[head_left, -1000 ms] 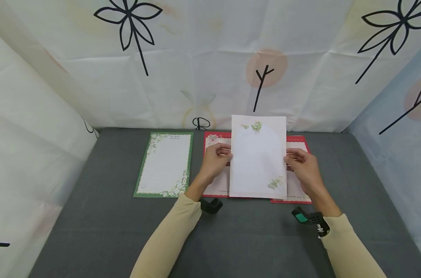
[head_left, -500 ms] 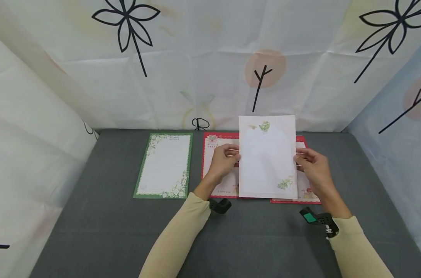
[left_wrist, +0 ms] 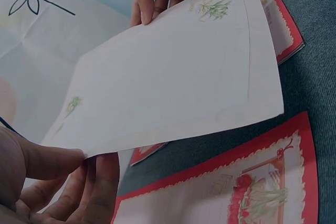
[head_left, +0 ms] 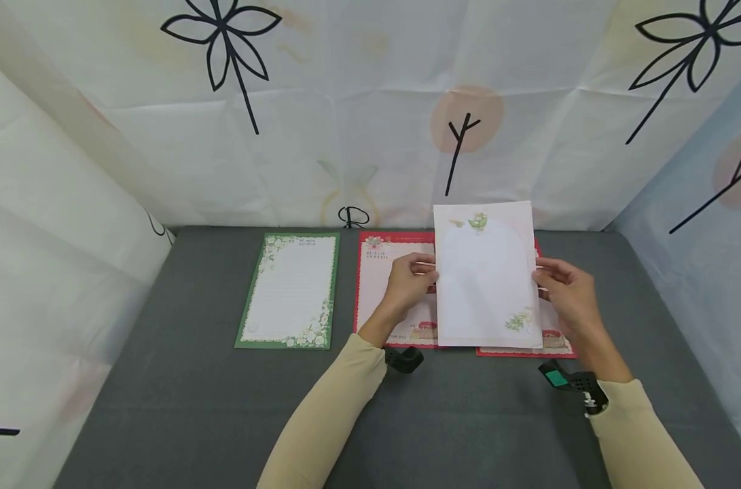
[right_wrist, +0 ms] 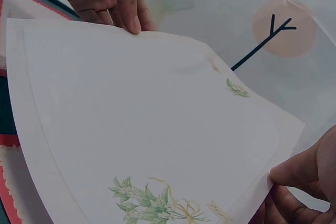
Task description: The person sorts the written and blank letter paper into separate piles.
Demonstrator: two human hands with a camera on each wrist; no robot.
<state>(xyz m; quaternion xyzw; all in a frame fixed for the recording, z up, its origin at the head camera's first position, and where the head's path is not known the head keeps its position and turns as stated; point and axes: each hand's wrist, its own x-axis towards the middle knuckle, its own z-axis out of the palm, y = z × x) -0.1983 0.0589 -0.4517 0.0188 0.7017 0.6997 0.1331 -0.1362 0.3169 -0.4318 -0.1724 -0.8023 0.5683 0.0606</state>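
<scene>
A pale sheet of stationery paper [head_left: 486, 278] with small green plant prints is held up above the table between both hands. My left hand [head_left: 409, 282] pinches its left edge, thumb on the front and fingers behind. On the opposite edge my right hand [head_left: 568, 292] grips it the same way. Behind and below the paper lie two red-bordered sheets, the left one [head_left: 394, 292] largely visible and the right one [head_left: 553, 333] mostly covered. The left wrist view shows the raised paper [left_wrist: 173, 72] slightly bowed, apart from the red-bordered sheet [left_wrist: 252, 182] beneath.
A green-bordered lined sheet [head_left: 291, 292] lies flat at the left on the dark grey table [head_left: 193, 407]. A white cloth backdrop [head_left: 358, 136] with printed flowers rises behind the table, with cloth at both sides too. Each wrist wears a black camera band.
Both hands have moved to the right with the pale paper between them. More of the left red-bordered sheet shows now, and the right one is more covered on its left part.
</scene>
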